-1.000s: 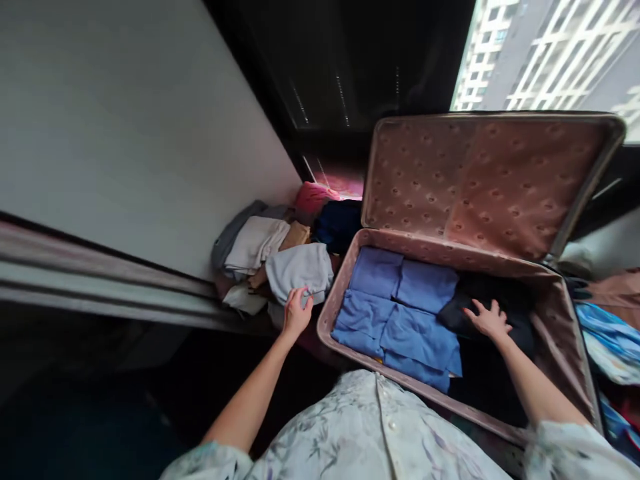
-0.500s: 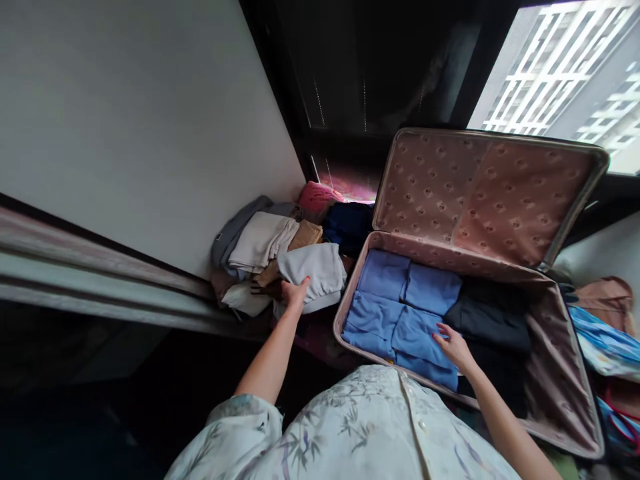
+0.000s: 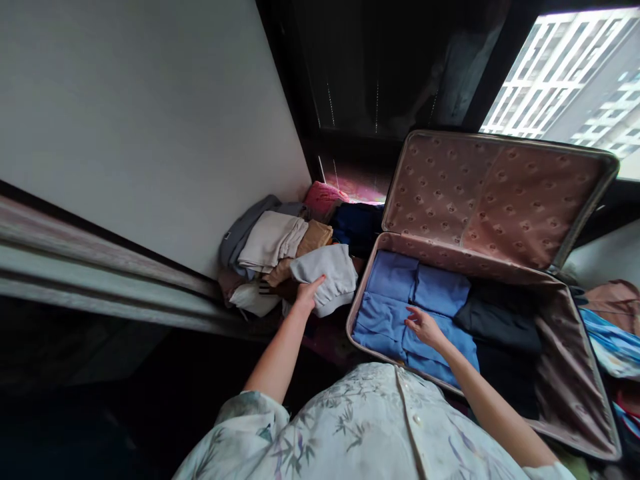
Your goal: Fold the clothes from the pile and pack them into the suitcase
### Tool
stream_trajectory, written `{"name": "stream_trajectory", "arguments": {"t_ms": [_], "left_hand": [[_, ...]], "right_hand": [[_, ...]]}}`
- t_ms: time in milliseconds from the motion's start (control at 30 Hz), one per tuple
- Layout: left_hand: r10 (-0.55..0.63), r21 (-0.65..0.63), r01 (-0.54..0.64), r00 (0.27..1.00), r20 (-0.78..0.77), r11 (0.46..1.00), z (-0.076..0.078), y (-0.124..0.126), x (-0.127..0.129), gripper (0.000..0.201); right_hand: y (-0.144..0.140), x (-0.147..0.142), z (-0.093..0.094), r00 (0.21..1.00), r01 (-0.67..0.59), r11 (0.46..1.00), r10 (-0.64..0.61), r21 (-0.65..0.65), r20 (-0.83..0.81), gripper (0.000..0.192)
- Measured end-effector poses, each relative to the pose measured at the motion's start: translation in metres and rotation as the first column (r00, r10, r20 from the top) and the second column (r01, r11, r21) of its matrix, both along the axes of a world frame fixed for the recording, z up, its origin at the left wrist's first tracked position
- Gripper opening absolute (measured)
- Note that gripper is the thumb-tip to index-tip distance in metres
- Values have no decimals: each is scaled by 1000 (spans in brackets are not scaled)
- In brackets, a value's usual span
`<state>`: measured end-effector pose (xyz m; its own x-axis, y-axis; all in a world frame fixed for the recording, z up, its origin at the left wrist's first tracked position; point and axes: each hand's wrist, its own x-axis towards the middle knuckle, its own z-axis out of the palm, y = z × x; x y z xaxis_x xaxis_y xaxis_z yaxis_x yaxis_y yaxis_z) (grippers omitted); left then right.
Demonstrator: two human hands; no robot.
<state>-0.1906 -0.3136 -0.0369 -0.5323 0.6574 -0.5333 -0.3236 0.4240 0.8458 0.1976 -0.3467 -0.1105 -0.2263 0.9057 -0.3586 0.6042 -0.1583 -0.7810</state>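
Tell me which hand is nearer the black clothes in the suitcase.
Right. The right hand rests on the blue clothes beside the black clothes; the left hand is outside the suitcase.

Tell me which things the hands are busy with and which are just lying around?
Busy with:
- left hand gripping the folded grey garment
- right hand resting on the blue clothes
- open suitcase

Just lying about:
- beige folded cloth
- pink bundle
- navy garment
- black clothes
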Motion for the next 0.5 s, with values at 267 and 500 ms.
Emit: {"name": "stream_trajectory", "arguments": {"t_ms": [267,500], "left_hand": [[-187,280,88,918,350,956,61,-36,-1,37],[-367,302,244,803,471,922,86,-48,42,35]], "right_hand": [[17,-60,42,854,98,989,-142,-113,-501,77],[25,-78,78,540,47,906,-377,-420,-753,90]]}}
